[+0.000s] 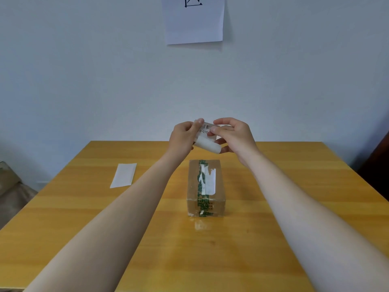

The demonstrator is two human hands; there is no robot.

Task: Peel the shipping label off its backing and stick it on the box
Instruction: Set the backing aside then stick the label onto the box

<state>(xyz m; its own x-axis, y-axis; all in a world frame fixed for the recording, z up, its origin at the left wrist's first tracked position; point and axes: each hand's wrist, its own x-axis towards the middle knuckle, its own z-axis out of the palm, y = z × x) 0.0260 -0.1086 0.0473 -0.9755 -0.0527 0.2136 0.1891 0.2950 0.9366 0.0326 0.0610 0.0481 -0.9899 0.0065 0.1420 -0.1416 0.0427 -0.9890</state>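
Head view put the taped cardboard box (206, 186) nearest you, centre frame on the wooden table (84, 207), a torn white patch on its top. Just above and beyond it, your left hand (183, 138) pinched the left edge of the shipping label (205, 129). Your right hand (233, 135) pinched its right side, and a white strip (207, 145), likely the backing, curled away beneath. You looked mid-peel. Next you needed to free the label fully, then lower it flat onto the box top. Left of centre lay a white slip (123, 175), well apart from the box and blocking nothing. Farthest, a paper sheet (194, 20) hung on the wall.
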